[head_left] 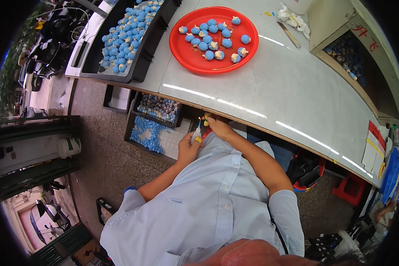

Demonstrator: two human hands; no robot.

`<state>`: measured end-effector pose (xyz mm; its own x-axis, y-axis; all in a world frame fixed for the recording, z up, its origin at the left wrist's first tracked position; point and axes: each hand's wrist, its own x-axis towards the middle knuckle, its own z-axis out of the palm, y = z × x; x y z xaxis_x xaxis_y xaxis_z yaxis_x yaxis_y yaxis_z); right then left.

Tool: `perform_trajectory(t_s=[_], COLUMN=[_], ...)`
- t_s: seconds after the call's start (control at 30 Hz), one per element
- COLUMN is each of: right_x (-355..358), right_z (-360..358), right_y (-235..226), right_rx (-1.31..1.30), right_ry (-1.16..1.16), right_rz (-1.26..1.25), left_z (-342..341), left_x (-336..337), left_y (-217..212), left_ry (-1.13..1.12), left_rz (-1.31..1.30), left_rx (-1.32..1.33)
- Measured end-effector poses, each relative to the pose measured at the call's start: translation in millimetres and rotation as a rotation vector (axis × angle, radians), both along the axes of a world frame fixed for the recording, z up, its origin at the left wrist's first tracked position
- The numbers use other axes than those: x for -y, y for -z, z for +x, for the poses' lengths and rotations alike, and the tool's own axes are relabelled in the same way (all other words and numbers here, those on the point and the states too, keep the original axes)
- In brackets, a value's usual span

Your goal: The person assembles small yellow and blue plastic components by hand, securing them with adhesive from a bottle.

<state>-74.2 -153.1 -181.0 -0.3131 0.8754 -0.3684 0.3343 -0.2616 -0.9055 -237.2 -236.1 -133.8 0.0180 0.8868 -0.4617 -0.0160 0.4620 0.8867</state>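
Note:
Just below the table's front edge, my left hand (187, 150) is closed around a small white squeeze bottle (197, 134) with a narrow nozzle and a yellow patch. The nozzle points up, close beside a small yellow piece (205, 120). That piece is pinched in the fingers of my right hand (218, 127); its exact kind is too small to tell. Under both hands, partly covered by them, lies something red. To the left of my hands is an open tray (169, 155) with loose small blue pieces (148, 134). A smaller black tray (178, 119) of grey-brown and blue pieces sits at its far side.
On the grey table (270, 88) stand a red round tray (186, 57) with several blue-and-cream balls and a black bin (139, 71) full of them. A wooden cabinet (337, 26) is at the far right. A flat strip (289, 34) lies near crumpled white plastic (295, 20).

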Motion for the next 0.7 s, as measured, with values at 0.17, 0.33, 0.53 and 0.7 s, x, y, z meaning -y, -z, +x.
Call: perform_trajectory(t_s=[0.17,0.33,0.53,0.7], right_x=[-1,0,0,0], right_z=[1,2,2,3], right_y=[-5,6,5,-7], right_rx=[0.029,-0.023,0.011,-0.074], right_ry=[0.015,0.044,0.041,0.066], right_rz=[0.056,0.044,0.074,0.006], left_z=[1,2,0,0], left_x=[-1,-1,-1,-1], left_y=[-1,-2,1,0], left_ry=[-0.006,-0.010,-0.007,-0.003], left_rz=[0.009,0.000,0.004,-0.014], left_rx=[0.014,0.015,0.021,0.010])
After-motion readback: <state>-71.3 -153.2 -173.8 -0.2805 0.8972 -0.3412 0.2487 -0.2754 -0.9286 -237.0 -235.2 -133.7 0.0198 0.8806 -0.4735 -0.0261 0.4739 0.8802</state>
